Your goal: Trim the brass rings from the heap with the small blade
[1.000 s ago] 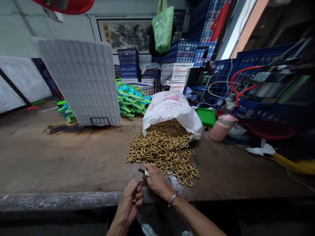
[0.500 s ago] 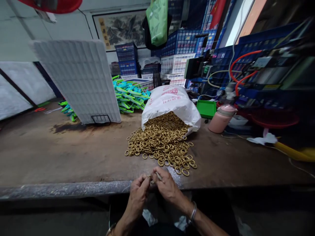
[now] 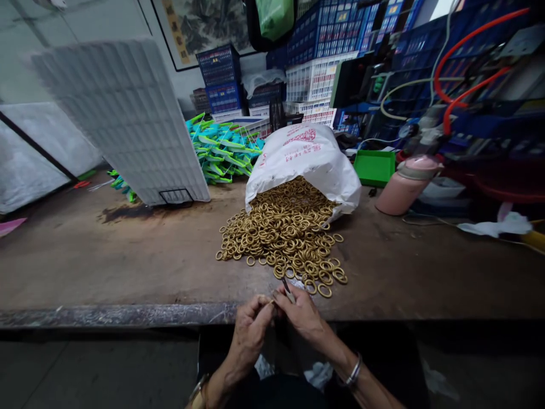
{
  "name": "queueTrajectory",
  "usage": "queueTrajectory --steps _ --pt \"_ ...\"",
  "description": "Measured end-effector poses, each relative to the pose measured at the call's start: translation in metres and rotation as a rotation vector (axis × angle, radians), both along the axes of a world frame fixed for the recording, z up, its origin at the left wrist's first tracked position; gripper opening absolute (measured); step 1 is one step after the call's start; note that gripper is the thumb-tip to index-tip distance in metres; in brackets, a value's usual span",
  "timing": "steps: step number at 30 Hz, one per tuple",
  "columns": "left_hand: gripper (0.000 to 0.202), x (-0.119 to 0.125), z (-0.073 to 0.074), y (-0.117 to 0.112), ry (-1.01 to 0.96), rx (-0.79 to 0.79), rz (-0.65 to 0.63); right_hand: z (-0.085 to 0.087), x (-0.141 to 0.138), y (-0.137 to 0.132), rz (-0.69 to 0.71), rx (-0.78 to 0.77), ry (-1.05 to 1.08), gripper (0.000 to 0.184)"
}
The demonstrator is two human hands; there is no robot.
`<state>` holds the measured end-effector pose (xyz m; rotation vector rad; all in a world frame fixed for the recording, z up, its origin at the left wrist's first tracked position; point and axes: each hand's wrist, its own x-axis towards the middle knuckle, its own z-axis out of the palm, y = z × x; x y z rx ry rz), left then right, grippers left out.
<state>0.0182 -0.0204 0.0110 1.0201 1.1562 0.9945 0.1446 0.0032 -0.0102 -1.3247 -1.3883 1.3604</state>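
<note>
At the table's front edge my left hand (image 3: 252,329) is closed, fingertips pinching what looks like a golden ring (image 3: 271,301), mostly hidden by the fingers. My right hand (image 3: 303,316) meets it fingertip to fingertip. A slim pointed tool (image 3: 289,292), with a thin dark tip and a pale handle, is gripped in the right hand, its tip pointing up and away. Just beyond my hands, a heap of golden rings (image 3: 279,233) spills from the open mouth of a white sack (image 3: 298,153) with red print.
Green and turquoise plastic pieces (image 3: 223,149) lie behind a leaning white ribbed panel (image 3: 131,122). Right of the sack are a green tray (image 3: 374,168) and a pink bottle (image 3: 404,190). Stacked crates (image 3: 315,79) stand behind. The brown tabletop (image 3: 106,267) ends at a worn front edge.
The view has tilted down and shifted. My hands stay together; the right hand has turned, so the tool's dark tip now shows above the fingers.
</note>
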Motion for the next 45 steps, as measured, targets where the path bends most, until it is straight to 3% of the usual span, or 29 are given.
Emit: queueTrajectory --steps 4,12,15,18,23,29,33,38,42,45 --pt "0.033 0.002 -0.005 -0.002 -0.077 -0.159 -0.068 0.002 0.007 -0.001 -0.023 0.077 -0.107 0.018" --pt "0.029 0.008 -0.001 -0.001 -0.251 -0.250 -0.071 0.008 0.014 -0.004 -0.006 0.043 -0.029 0.024" --pt "0.028 0.008 0.000 0.000 -0.258 -0.270 -0.056 0.006 0.016 -0.007 -0.020 0.105 -0.176 0.022" --pt "0.029 0.007 -0.004 0.003 -0.201 -0.239 -0.050 0.004 0.017 -0.012 0.058 0.157 -0.378 0.016" --pt "0.031 0.005 -0.006 0.006 -0.110 -0.089 -0.058 0.007 0.013 -0.017 0.163 0.161 -0.610 0.028" --pt "0.028 0.001 -0.004 0.006 -0.026 0.032 -0.059 0.002 0.011 -0.013 0.182 0.202 -0.752 0.030" --pt "0.031 -0.003 -0.009 0.005 0.001 0.019 -0.083 0.003 0.010 -0.015 0.198 0.185 -0.824 0.029" --pt "0.033 -0.001 -0.004 -0.002 -0.035 -0.092 -0.170 0.012 0.016 -0.021 0.130 0.175 -0.888 0.027" --pt "0.034 0.008 0.005 -0.009 -0.126 -0.123 -0.329 0.007 0.048 -0.021 -0.075 0.077 -1.026 0.032" --pt "0.036 0.016 0.002 -0.009 -0.259 -0.215 -0.374 0.001 0.075 -0.021 -0.207 0.078 -1.068 0.025"
